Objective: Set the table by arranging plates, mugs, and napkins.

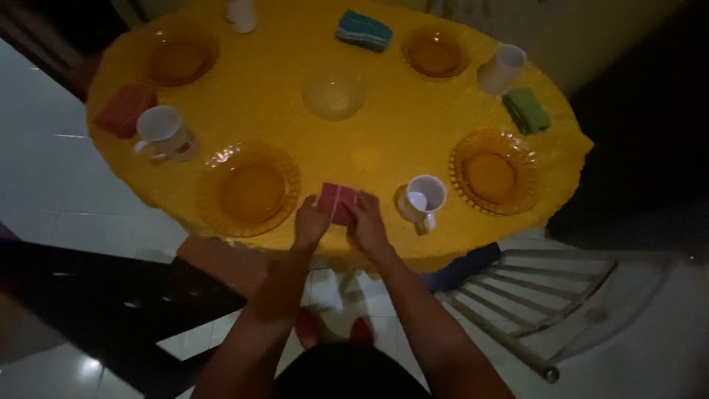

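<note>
Both my hands rest on a folded pink cloth (pixel 336 199) at the near edge of a round table with a yellow cover (pixel 391 125). My left hand (pixel 310 223) grips the cloth's left side and my right hand (pixel 368 220) grips its right side. An amber glass plate (pixel 249 189) lies just left of the cloth. A white mug (pixel 424 199) stands just right of it.
Three more amber plates (pixel 493 171), (pixel 436 50), (pixel 181 58), a small bowl (pixel 334 94), white mugs (pixel 162 133), (pixel 502 68), (pixel 242 15), and folded cloths in red (pixel 125 109), green (pixel 526 109) and teal (pixel 363 29) sit around the table. A metal chair (pixel 539 303) stands at right.
</note>
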